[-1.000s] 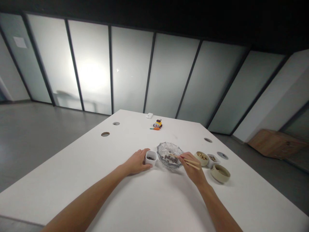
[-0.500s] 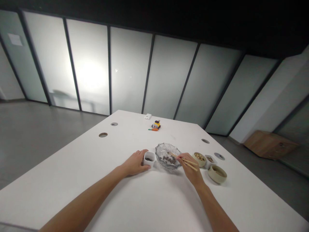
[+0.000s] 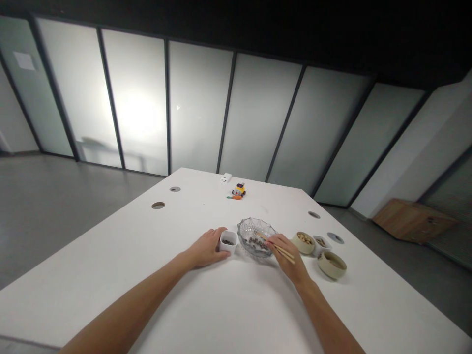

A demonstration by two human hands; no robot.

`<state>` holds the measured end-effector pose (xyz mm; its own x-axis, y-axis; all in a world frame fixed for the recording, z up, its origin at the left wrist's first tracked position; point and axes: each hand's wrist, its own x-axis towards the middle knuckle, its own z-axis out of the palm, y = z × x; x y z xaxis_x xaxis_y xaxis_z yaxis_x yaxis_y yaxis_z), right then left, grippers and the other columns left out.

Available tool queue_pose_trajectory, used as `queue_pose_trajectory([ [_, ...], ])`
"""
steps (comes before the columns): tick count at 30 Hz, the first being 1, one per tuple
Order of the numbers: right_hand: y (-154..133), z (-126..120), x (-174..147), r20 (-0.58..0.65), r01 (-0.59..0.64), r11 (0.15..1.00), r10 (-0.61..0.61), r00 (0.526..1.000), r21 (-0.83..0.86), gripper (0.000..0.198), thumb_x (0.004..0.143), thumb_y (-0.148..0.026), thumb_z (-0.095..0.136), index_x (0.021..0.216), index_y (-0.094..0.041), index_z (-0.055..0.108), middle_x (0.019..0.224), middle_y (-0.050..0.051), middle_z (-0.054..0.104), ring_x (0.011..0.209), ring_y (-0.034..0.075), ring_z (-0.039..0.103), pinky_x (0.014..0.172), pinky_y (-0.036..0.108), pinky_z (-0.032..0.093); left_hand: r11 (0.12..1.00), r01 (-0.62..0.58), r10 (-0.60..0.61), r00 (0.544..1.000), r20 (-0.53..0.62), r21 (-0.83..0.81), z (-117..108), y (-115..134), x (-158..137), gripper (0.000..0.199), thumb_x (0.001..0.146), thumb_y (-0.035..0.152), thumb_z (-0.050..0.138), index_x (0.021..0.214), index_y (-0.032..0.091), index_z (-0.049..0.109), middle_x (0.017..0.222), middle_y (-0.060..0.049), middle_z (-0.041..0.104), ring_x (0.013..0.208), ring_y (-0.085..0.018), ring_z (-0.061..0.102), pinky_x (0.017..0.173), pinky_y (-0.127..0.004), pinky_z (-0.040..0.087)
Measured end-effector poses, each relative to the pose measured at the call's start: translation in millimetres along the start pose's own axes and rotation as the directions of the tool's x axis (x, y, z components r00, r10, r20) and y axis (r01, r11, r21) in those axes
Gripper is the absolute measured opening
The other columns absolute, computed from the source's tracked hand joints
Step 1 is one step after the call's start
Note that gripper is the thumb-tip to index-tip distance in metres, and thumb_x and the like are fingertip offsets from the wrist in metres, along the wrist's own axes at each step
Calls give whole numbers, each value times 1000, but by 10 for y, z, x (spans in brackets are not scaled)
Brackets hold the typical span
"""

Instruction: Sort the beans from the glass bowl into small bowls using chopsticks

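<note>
My left hand (image 3: 208,248) is closed around the near-left side of a small square white cup (image 3: 227,250), thumb in front and fingers behind. Small dark pieces, like beans or seeds, lie in the cup. Just right of it stands a clear glass bowl (image 3: 244,227) with a scalloped rim, holding more dark pieces (image 3: 255,241). My right hand (image 3: 291,260) grips a pair of wooden chopsticks (image 3: 283,252) over the bowl's right rim. Their tips reach down inside the bowl; whether they pinch a piece is too small to tell.
Right of my right hand are a beige bowl of pale nuts (image 3: 304,250), a small white dish (image 3: 322,250) and another beige bowl (image 3: 332,270). Farther back on the white table (image 3: 191,211) sit a toy vehicle (image 3: 239,190), a toy carrot (image 3: 235,197) and a white box (image 3: 226,177).
My right hand has shifted slightly left and the chopsticks have moved a little left with it over the glass bowl. My left hand and the cup have stayed in place.
</note>
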<state>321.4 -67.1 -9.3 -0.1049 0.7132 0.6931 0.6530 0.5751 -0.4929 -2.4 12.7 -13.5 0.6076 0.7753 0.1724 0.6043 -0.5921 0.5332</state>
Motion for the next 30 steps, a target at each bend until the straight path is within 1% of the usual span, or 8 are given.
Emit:
queue_pose_trajectory([
  [3, 8, 15, -4, -28, -13, 1000, 13, 1000, 7, 42, 112, -58, 66, 93, -25, 83, 93, 10, 80, 86, 27, 77, 79, 39, 65, 1000, 4, -4, 1000, 10, 2, -16, 22, -2, 74, 92, 46, 79, 157, 22, 54, 140, -16, 74, 131, -40, 69, 112, -51, 54],
  [9, 20, 9, 17, -142, -24, 1000, 24, 990, 6, 46, 110, -63, 67, 90, -25, 82, 90, 9, 80, 83, 26, 75, 78, 40, 65, 1000, 26, -26, 999, 26, 8, -51, 73, -21, 73, 92, 48, 79, 156, 22, 54, 141, -17, 73, 132, -40, 68, 111, -50, 55],
  [12, -34, -22, 37, -214, -33, 999, 26, 977, -30, 47, 110, -64, 66, 89, -26, 82, 87, 8, 80, 82, 26, 74, 80, 40, 64, 1000, 24, -25, 999, 22, 14, -42, 70, -18, 73, 92, 48, 79, 156, 22, 54, 142, -18, 73, 132, -40, 69, 112, -51, 54],
  [15, -152, -29, 60, -266, -59, 997, 45, 963, -43, 45, 111, -62, 64, 90, -26, 82, 88, 8, 81, 84, 26, 74, 81, 40, 62, 1000, 24, -24, 999, 22, 12, -32, 68, -6, 75, 92, 48, 79, 157, 22, 53, 143, -18, 72, 133, -41, 68, 113, -52, 54],
  [19, -337, 43, 79, -253, -38, 999, 41, 967, 20, 41, 111, -60, 65, 93, -28, 83, 90, 8, 82, 85, 27, 76, 79, 40, 63, 999, 31, -32, 999, 27, 16, -33, 80, 6, 73, 90, 49, 80, 154, 23, 55, 139, -17, 74, 131, -41, 69, 113, -52, 54],
  [22, -400, 91, 84, -239, -22, 999, 28, 971, 28, 42, 110, -62, 66, 93, -28, 83, 90, 9, 82, 84, 27, 76, 77, 40, 64, 999, 34, -34, 999, 24, 7, -37, 81, 2, 71, 90, 50, 80, 152, 24, 57, 136, -16, 75, 129, -41, 69, 111, -53, 54],
  [26, -335, 32, 90, -245, -19, 998, 2, 969, -67, 53, 110, -70, 60, 86, -28, 80, 82, 8, 79, 77, 27, 74, 71, 39, 62, 1000, 31, -31, 999, 18, -2, -32, 58, -9, 74, 90, 49, 79, 156, 24, 54, 141, -17, 73, 130, -41, 69, 110, -52, 54],
  [30, -212, -93, 96, -257, -68, 987, 28, 966, -148, 61, 110, -76, 54, 82, -27, 76, 72, 6, 75, 66, 24, 70, 62, 36, 56, 1000, 30, -30, 999, 23, 8, -29, 49, -12, 74, 91, 49, 79, 156, 23, 54, 139, -17, 73, 132, -41, 68, 111, -52, 54],
])
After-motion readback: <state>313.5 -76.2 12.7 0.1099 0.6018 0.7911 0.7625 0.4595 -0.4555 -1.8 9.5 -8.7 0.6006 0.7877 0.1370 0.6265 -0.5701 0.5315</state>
